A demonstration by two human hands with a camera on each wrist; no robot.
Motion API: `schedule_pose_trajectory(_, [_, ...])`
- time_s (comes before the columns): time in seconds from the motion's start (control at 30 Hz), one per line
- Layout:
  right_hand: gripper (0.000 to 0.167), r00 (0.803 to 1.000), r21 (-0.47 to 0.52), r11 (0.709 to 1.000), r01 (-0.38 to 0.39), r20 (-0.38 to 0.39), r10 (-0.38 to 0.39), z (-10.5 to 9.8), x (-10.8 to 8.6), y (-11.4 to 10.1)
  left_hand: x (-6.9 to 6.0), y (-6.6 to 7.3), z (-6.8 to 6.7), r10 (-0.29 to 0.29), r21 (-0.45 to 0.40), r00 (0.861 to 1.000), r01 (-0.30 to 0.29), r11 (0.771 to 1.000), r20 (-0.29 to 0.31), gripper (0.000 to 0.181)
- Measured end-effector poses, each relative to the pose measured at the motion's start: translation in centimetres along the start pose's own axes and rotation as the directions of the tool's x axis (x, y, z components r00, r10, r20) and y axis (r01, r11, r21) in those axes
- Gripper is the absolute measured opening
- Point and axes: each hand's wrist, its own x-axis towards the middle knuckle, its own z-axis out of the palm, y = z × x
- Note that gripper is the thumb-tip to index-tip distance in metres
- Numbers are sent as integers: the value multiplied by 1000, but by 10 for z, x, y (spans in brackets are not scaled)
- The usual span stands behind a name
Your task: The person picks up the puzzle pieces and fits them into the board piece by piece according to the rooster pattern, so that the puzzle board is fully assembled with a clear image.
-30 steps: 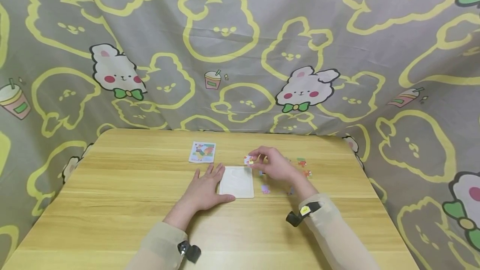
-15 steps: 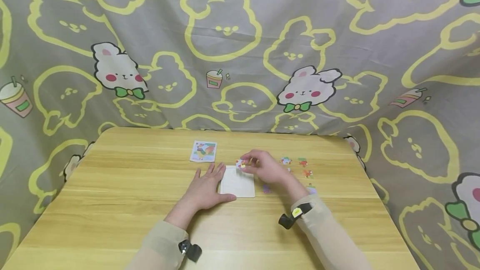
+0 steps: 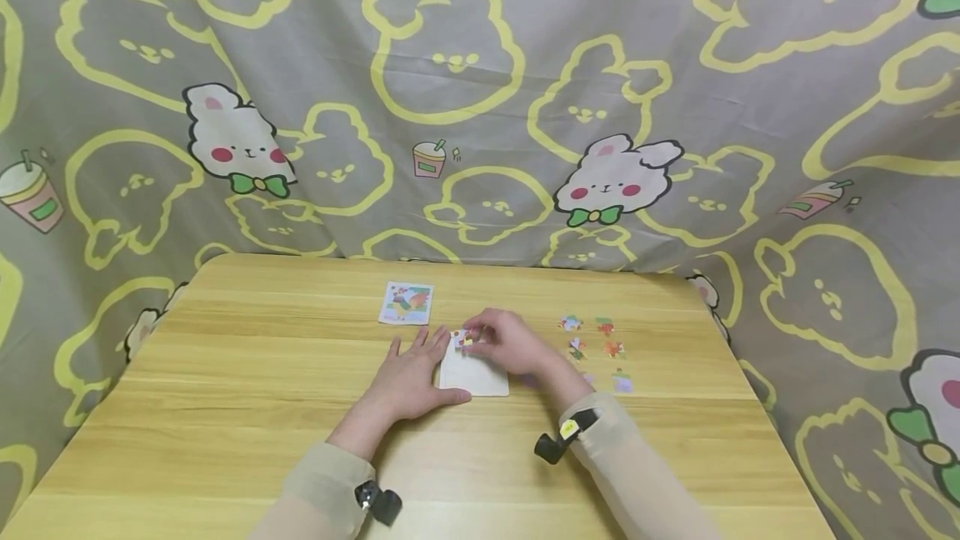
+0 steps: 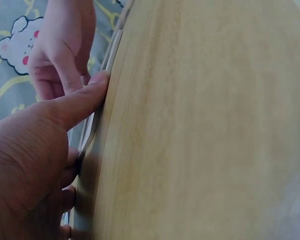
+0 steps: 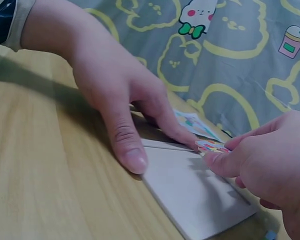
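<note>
On my head feed, the right hand [image 3: 512, 342] pinches a puzzle piece [image 3: 462, 341] at the white tray's [image 3: 476, 375] far-left corner; the left hand [image 3: 407, 379], fingers apart, touches its left edge.

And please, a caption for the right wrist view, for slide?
Right hand pinches a puzzle piece over a white tray; left hand touches its edge.
</note>
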Motion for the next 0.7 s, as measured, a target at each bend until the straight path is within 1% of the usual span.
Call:
schedule_pose_trajectory(0.13, [34, 1000, -55, 998, -20, 1, 20, 6, 2, 2, 0, -1, 1, 5, -3, 1000, -5, 1000, -13, 112])
schedule_pose_trajectory(0.3, [34, 1000, -133, 991, -6, 15, 8, 9, 3, 3, 0, 0, 1, 7, -7, 1000, -7, 1000, -18, 112])
schedule_pose_trajectory(0.5, [37, 1000, -142, 990, -16, 24, 20, 12, 4, 2, 0, 0, 1, 6, -4, 1000, -6, 1000, -17, 113])
schedule_pose_trajectory(0.7, [35, 999, -167, 986, -9, 31, 15, 14, 5, 0, 0, -2, 2, 6, -3, 1000, -6, 1000, -17, 113])
